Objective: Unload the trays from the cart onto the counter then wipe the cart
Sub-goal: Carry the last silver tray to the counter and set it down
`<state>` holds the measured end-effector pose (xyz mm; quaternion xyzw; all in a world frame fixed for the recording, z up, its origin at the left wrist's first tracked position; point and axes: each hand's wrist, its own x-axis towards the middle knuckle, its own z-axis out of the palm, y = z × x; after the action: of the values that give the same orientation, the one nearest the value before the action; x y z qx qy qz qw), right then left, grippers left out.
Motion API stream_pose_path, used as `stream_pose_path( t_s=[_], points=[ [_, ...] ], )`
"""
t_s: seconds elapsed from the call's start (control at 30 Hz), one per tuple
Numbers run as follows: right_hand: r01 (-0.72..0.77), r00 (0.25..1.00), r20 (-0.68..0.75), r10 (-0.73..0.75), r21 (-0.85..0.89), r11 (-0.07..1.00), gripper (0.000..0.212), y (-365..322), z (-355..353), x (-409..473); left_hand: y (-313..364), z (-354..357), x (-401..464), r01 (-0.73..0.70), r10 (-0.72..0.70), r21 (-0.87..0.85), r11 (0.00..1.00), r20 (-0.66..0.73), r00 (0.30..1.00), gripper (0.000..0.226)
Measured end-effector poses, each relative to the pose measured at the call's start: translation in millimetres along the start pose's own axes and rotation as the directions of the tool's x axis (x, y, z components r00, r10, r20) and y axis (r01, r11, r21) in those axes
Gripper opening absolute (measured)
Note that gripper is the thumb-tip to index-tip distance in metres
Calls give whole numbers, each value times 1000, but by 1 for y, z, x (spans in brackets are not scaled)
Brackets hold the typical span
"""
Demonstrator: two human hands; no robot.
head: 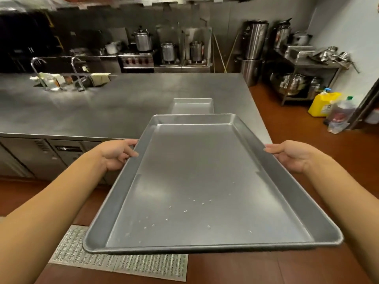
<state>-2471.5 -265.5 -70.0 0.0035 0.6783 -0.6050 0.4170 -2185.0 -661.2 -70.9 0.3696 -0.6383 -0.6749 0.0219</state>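
I hold a large empty metal tray (205,181) level in front of me, above the floor and just short of the steel counter (123,103). A few pale crumbs lie on its bottom. My left hand (117,153) grips the tray's left rim, thumb over the edge. On the right rim my right hand (291,155) grips the same way. Another tray (191,105) lies flat on the counter beyond the held one, partly hidden by it. The cart is not in view.
A sink with two curved taps (61,78) sits at the counter's far left. Stoves with big pots (168,51) line the back wall. A rack of steel bowls (303,80) and a yellow jug (324,104) stand at right. A metal floor grate (119,263) lies below the tray.
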Motion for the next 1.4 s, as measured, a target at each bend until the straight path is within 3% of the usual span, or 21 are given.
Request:
stream_pose_path(
  t_s=[0.5,0.7,0.9,1.03,1.17,1.4],
  points=[
    [-80,994,-67,83,52,995,44,-100,77,234,90,-94,259,92,-93,-12,996,-139,986,63],
    [-93,994,-51,94,29,995,25,-133,84,313,117,-95,354,125,-126,-13,992,-91,988,63],
    [-111,990,-86,110,-8,994,24,-184,73,441,148,-82,473,166,-166,-14,986,-95,982,56],
    [-137,988,-76,138,20,990,23,-224,69,519,175,-77,554,190,-190,-11,982,-125,974,66],
    [-129,991,-28,127,-50,990,30,-250,65,591,189,-79,616,177,-174,8,984,-112,978,73],
    [-144,979,-170,109,-212,967,30,-251,80,676,187,-75,694,181,-160,126,975,-160,974,77]
  ],
)
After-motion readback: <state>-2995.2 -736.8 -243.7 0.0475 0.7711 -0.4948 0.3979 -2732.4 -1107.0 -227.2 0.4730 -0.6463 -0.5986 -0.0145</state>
